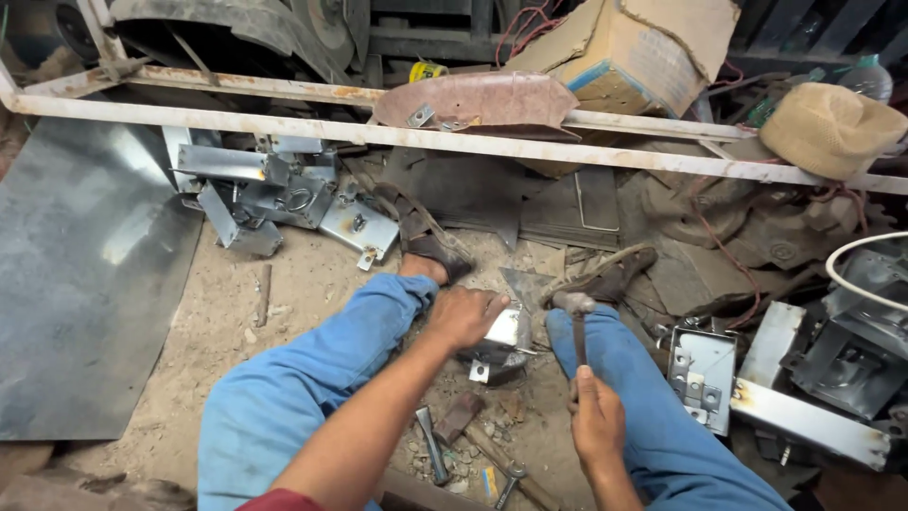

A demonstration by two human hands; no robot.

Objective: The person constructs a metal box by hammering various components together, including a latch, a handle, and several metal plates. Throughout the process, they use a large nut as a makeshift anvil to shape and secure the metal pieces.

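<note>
I sit on the dirt floor with my legs in blue trousers spread to either side. My left hand grips a small bent sheet-metal box that rests on the ground between my legs. My right hand holds the handle of a hammer, whose head is raised just right of the box, near my right knee. A flat triangular metal offcut lies just behind the box.
A large galvanized sheet lies at left. Finished metal boxes are piled at back left and at right. A rusty white frame bar crosses the back. A chisel, wrench and scraps lie near my lap.
</note>
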